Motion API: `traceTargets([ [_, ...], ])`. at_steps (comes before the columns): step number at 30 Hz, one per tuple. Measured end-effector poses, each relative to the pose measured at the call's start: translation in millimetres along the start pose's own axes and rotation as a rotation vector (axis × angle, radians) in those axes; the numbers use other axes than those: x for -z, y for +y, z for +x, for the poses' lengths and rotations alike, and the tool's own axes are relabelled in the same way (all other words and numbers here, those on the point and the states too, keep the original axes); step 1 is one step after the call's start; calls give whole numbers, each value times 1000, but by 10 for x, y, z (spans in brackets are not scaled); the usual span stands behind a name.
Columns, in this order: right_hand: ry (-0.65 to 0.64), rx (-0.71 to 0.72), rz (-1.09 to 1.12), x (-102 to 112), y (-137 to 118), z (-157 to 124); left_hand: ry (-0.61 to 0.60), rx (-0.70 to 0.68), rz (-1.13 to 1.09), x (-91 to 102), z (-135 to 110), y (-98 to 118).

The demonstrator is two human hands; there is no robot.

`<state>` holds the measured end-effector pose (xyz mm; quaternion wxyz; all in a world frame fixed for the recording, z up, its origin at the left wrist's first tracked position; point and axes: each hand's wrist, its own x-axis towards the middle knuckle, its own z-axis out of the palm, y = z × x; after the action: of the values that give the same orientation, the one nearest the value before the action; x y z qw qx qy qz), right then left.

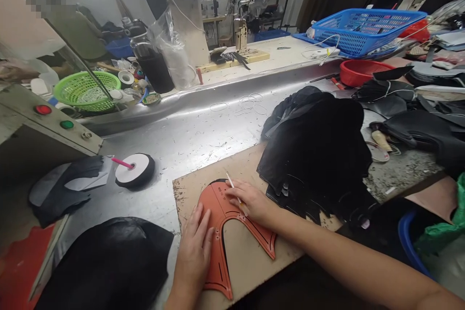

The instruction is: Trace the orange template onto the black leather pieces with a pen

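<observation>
An orange U-shaped template [222,213] lies on a brown board [250,247], with a black piece just showing under its edge. My left hand [194,249] rests flat on the template's left arm, fingers stretched out. My right hand [250,201] is closed round a thin white pen [232,185], its tip at the template's top edge. A big heap of black cut pieces [319,150] lies just right of my right hand.
A black-rimmed tape roll with a pink stick [135,169] stands on the steel table [189,135]. More black pieces [109,261] lie at front left. Behind are a green basket [86,89], a blue basket [363,29], a red bowl [358,71] and a sewing machine [240,14].
</observation>
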<state>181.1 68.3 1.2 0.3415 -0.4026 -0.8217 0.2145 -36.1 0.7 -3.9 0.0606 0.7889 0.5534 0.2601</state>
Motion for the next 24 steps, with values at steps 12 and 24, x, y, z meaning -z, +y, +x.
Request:
traceTargets([
  [12, 6, -34, 13, 110, -59, -16, 9, -46, 24, 13, 19, 4],
  [24, -354, -127, 203, 139, -607, 13, 8, -32, 11, -14, -25, 24],
])
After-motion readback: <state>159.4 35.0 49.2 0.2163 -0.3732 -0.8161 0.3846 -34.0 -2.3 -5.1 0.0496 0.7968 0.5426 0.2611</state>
